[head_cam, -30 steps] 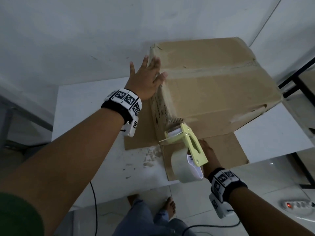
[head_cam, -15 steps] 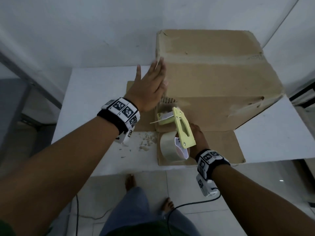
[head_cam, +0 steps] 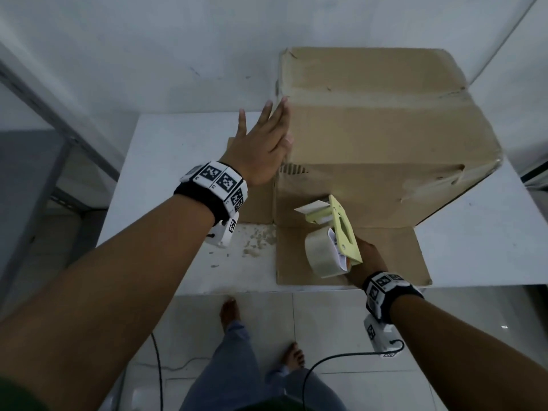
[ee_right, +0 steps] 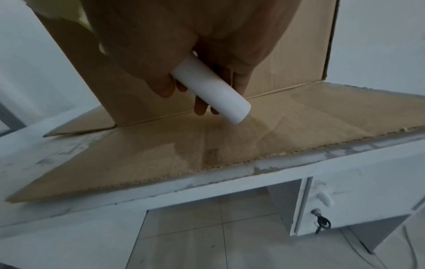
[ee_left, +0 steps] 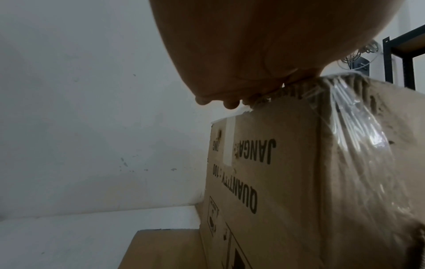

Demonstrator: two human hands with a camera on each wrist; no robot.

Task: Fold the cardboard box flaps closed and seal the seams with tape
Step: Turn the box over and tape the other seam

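Note:
A large cardboard box (head_cam: 385, 129) stands on a white table (head_cam: 166, 173), its top flaps closed with clear tape along the seam. My left hand (head_cam: 261, 146) lies flat, fingers straight, against the box's upper left side; its fingertips (ee_left: 230, 105) reach the taped top edge. My right hand (head_cam: 366, 262) grips the white handle (ee_right: 211, 91) of a yellow-green tape dispenser (head_cam: 341, 229), held in front of the box's lower front face. A loose tape end sticks out at its head. Its clear tape roll (head_cam: 321, 256) hangs above the front bottom flap (head_cam: 385, 262).
Bottom flaps lie spread on the table at the front and the left (head_cam: 255, 203). A black shelf frame (ee_left: 388, 60) stands to the right of the box. Below the table edge are a cabinet door with a key (ee_right: 322, 218), a cable (head_cam: 326, 363) and the person's feet.
The dispenser has come away from the box's front-left corner and now sits lower and further right. My left hand stays flat on the left side.

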